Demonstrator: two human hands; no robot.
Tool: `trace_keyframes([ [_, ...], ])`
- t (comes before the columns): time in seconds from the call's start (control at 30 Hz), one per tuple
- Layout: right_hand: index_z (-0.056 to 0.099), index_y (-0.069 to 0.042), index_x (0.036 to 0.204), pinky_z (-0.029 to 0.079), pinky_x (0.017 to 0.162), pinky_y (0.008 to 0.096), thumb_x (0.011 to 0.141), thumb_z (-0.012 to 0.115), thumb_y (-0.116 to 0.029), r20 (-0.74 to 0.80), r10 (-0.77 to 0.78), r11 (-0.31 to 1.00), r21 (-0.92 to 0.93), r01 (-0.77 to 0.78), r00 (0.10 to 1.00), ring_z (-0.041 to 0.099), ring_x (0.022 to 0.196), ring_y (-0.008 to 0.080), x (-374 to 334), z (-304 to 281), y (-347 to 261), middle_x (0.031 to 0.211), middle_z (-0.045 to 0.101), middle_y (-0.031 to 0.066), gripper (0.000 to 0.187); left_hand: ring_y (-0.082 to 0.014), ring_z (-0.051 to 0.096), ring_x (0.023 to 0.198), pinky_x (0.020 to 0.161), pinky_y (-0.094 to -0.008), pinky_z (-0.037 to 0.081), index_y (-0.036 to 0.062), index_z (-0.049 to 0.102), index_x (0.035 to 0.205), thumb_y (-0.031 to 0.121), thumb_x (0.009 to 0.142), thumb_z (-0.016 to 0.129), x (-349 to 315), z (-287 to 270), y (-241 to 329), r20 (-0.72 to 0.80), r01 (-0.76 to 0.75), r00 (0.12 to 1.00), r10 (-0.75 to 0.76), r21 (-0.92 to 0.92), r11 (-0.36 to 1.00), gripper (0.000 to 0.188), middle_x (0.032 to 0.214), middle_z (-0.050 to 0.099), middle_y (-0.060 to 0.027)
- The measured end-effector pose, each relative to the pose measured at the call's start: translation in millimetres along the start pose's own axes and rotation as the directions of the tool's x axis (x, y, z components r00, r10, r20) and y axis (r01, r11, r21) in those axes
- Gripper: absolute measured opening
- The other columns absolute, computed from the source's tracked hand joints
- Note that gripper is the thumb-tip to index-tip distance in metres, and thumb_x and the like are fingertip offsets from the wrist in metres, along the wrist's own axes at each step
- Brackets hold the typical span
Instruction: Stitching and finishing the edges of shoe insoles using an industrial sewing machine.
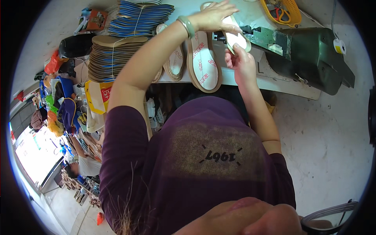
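One white-faced insole [237, 40] sits between your left hand [214, 16] and your right hand [243, 62], above the tabletop [252, 12]. Your right thumb and fingers close on its near end; your left fingers stretch out loosely spread, thumb against its far part, though you cannot tell whether they grip. Just right of your hands stands a dark green machine [317, 51]. Below your left hand lies a long printed insole [203, 64]; tied insole stacks [113, 58] rise beyond your left forearm.
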State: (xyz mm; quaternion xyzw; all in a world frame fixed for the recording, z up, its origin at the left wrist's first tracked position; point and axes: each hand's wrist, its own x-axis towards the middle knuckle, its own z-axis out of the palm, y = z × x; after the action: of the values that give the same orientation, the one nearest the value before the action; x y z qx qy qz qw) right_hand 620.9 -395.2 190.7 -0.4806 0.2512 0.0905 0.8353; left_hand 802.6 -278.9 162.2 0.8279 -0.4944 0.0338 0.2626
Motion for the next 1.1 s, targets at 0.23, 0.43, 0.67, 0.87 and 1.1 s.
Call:
trace_keyframes([
  [0.23,0.066,0.002,0.091,0.035,0.046,0.0204,0.096,0.054,-0.031,0.013,-0.028,0.999,-0.044,0.029,1.000,0.050,0.047,0.0064,28,4,-1,0.063,0.062,0.0021,0.036,-0.0325,0.056,0.102,0.092,-0.0425,0.043,0.0112,0.070,0.103,0.043,0.085,0.064,36,-44,-20,0.390,-0.235,0.871,0.297,-0.199,0.951,0.038,0.103,0.064,-0.0127],
  [0.43,0.067,0.002,0.090,0.033,0.043,0.0189,0.098,0.053,-0.030,-0.061,-0.069,0.990,-0.124,0.061,0.996,0.049,0.045,0.0055,29,2,-7,0.062,0.063,0.0027,0.036,-0.0349,0.063,0.087,0.077,-0.0433,0.049,0.0051,0.067,0.103,0.037,0.090,0.061,27,-59,0,0.547,0.101,0.836,0.047,-0.237,0.966,0.035,0.091,0.067,-0.0167],
  [0.67,0.068,-0.001,0.088,0.035,0.045,0.0192,0.098,0.054,-0.034,-0.059,-0.090,0.973,-0.221,0.075,0.994,0.050,0.047,0.0054,22,-10,-13,0.064,0.066,0.0033,0.037,-0.0158,0.066,0.082,0.076,-0.0317,0.051,0.0160,0.058,0.131,0.038,0.098,0.052,-3,-55,35,0.540,0.451,0.781,-0.315,-0.137,0.882,0.040,0.089,0.070,-0.0067],
  [0.87,0.069,-0.001,0.101,0.043,0.057,0.0193,0.097,0.057,-0.031,0.030,-0.135,0.968,-0.208,0.138,0.990,0.058,0.062,0.0057,3,-6,10,0.080,0.069,0.0030,0.032,-0.0198,0.067,0.080,0.074,-0.0326,0.052,0.0122,0.052,0.136,0.036,0.096,0.054,-31,-22,33,0.333,0.463,0.869,-0.366,-0.290,0.837,0.046,0.098,0.071,-0.0113],
  [1.1,0.050,0.003,0.127,0.050,0.083,0.0261,0.092,0.060,-0.007,0.106,-0.077,0.997,0.036,0.073,0.991,0.063,0.092,0.0112,-58,-3,33,0.108,0.064,0.0073,0.038,-0.0373,0.067,0.091,0.082,-0.0434,0.051,0.0011,0.050,0.131,0.046,0.090,0.055,-37,-19,64,0.340,0.639,0.765,-0.546,-0.299,0.709,0.061,0.100,0.068,-0.0247],
])
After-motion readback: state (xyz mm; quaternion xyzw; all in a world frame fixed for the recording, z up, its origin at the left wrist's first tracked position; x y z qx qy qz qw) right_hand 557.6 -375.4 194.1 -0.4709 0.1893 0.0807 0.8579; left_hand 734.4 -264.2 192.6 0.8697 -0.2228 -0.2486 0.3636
